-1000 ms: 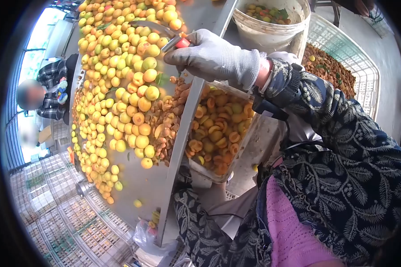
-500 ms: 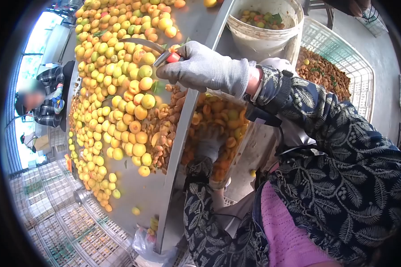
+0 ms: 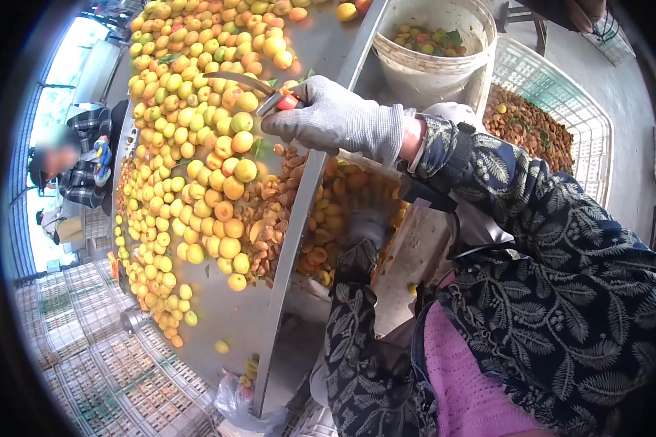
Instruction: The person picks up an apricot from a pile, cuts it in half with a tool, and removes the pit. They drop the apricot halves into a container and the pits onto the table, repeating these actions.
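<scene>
My right hand (image 3: pixel 335 120), in a grey knit glove, is closed around the red handle of a knife (image 3: pixel 239 79). Its curved blade points left over a heap of yellow-orange apricots (image 3: pixel 197 167) on the metal table. Below the table's raised edge, my left hand (image 3: pixel 368 222), also gloved, reaches into a crate of apricots (image 3: pixel 321 237). Its fingers look spread over the fruit, though they are blurred and shaded. A pile of split apricot halves (image 3: pixel 273 207) lies against the metal edge (image 3: pixel 293 240), between the heap and the crate.
A white bucket (image 3: pixel 434 62) with some fruit and leaves stands at the upper right. Behind it, a white plastic crate (image 3: pixel 594 138) holds brown pieces. A person in a checked shirt (image 3: pixel 84 146) is across the table. Stacked crates (image 3: pixel 116 357) and a plastic bag (image 3: pixel 248 408) are nearby.
My left hand has moved to the right and slightly up within the crate of apricots. The right hand with the knife has shifted only slightly.
</scene>
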Demonstrator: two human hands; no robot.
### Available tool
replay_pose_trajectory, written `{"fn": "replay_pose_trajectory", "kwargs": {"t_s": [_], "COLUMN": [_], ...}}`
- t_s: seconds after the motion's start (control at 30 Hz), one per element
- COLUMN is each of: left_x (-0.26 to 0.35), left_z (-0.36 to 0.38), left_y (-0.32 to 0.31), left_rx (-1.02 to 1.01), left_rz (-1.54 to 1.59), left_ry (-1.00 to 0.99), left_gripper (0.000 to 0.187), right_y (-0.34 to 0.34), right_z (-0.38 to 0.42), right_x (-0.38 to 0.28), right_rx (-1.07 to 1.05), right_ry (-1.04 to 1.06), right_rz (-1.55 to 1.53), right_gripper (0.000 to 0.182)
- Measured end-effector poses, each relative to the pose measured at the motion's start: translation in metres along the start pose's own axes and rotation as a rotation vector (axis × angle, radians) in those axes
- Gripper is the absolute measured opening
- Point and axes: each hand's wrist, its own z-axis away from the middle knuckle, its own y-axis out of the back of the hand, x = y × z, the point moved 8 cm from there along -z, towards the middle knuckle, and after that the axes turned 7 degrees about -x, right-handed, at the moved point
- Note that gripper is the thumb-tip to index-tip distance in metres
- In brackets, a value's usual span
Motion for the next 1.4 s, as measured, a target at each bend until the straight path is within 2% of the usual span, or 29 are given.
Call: {"fn": "replay_pose_trajectory", "kwargs": {"t_s": [0.07,0.1,0.17,0.2,0.27,0.3,0.33,0.37,0.4,0.47,0.53,0.57,0.6,0.67,0.7,0.77,0.8,0.87,0.93,1.0,1.03,1.1,1.13,1.2,1.27,1.33,1.4], "left_x": [-0.007,-0.021,-0.079,-0.083,-0.111,-0.096,-0.071,-0.053,-0.051,0.003,-0.049,-0.081,-0.145,-0.219,-0.236,-0.249,-0.247,-0.233,-0.217,-0.192,-0.179,-0.154,-0.15,-0.141,-0.133,-0.126,-0.12], "left_z": [-0.016,-0.009,0.02,0.03,0.084,0.089,0.092,0.096,0.094,0.059,0.074,0.103,0.149,0.217,0.236,0.263,0.266,0.239,0.22,0.205,0.195,0.16,0.149,0.123,0.113,0.105,0.101], "left_y": [0.043,0.044,0.036,0.031,0.017,0.045,0.056,0.068,0.109,0.207,0.253,0.282,0.292,0.25,0.235,0.174,0.17,0.185,0.203,0.217,0.226,0.251,0.255,0.272,0.272,0.267,0.267], "left_rx": [-0.282,-0.28,-0.301,-0.301,-0.393,0.25,0.174,0.097,0.107,-0.155,-0.283,0.283,0.448,0.16,0.17,-0.075,-0.063,0.083,0.098,0.408,0.423,0.851,0.859,0.944,0.991,1.054,1.076], "left_rz": [-0.108,-0.109,-0.013,-0.025,0.258,0.91,0.945,0.985,0.958,0.193,0.258,0.209,0.125,-0.118,-0.123,0.801,0.801,0.7,0.795,1.463,1.464,2.009,2.009,2.086,2.083,2.126,2.166], "left_ry": [0.076,0.083,0.416,0.426,0.766,0.487,0.467,0.444,0.469,0.087,0.61,0.671,0.951,1.131,1.133,1.399,1.4,1.125,1.109,1.136,1.117,0.592,0.571,0.282,0.317,0.455,0.401], "left_gripper": [0.053,0.053,0.054,0.054,0.05,0.045,0.037,0.03,0.03,0.019,0.04,0.024,0.029,0.036,0.036,0.037,0.037,0.034,0.029,0.031,0.031,0.042,0.042,0.055,0.056,0.059,0.059], "right_y": [0.006,0.008,0.009,0.011,0.01,0.007,0.003,0.001,0.0,-0.004,-0.01,-0.01,-0.016,-0.023,-0.028,-0.035,-0.036,-0.04,-0.048,-0.063,-0.068,-0.086,-0.097,-0.116,-0.129,-0.139,-0.146], "right_z": [-0.005,-0.006,-0.003,0.001,0.009,0.012,0.015,0.018,0.022,0.018,0.024,0.025,0.023,0.021,0.02,0.023,0.023,0.025,0.028,0.033,0.033,0.041,0.047,0.055,0.064,0.067,0.067], "right_x": [0.007,0.008,0.001,-0.002,-0.009,-0.014,-0.021,-0.02,-0.02,-0.011,-0.015,-0.013,-0.008,0.006,0.012,0.01,0.007,0.006,-0.001,0.004,0.012,-0.002,-0.013,-0.021,-0.051,-0.058,-0.053], "right_rx": [0.005,0.01,0.022,0.047,0.043,0.026,0.011,0.015,0.022,-0.035,-0.103,-0.115,-0.184,-0.249,-0.273,-0.321,-0.326,-0.375,-0.378,-0.484,-0.469,-0.483,-0.482,-0.553,-0.515,-0.514,-0.512], "right_ry": [-0.002,-0.004,0.003,0.003,-0.087,-0.034,0.019,-0.038,-0.101,-0.05,-0.076,-0.069,-0.079,-0.087,-0.092,-0.11,-0.103,-0.144,0.03,-0.047,-0.038,-0.01,-0.004,0.023,0.146,0.194,0.187], "right_rz": [0.041,0.08,0.083,0.085,0.144,0.129,0.111,0.097,0.086,0.012,0.106,0.103,0.138,0.178,0.216,0.246,0.252,0.119,0.065,-0.095,-0.109,-0.114,-0.115,-0.141,0.088,0.242,0.23], "right_gripper": [0.03,0.029,0.029,0.029,0.03,0.03,0.03,0.028,0.028,0.025,0.041,0.041,0.046,0.05,0.054,0.053,0.053,0.05,0.045,0.046,0.047,0.046,0.046,0.046,0.047,0.046,0.045]}}
